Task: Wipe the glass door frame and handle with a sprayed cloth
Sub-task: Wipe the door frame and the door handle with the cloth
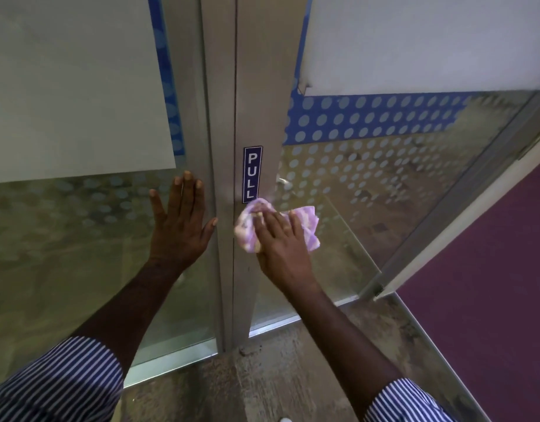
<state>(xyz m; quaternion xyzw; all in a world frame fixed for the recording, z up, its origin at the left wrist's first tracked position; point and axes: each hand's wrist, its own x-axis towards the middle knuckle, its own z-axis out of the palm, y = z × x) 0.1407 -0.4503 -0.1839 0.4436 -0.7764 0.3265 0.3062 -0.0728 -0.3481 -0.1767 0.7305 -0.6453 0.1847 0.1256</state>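
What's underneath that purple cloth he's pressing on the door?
The cloth, under the right hand, lies on the metal frame just below the PULL sticker. Whatever it covers there is hidden.

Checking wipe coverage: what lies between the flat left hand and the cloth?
In the head view, only bare metal door frame with its vertical seam separates the left hand from the cloth.
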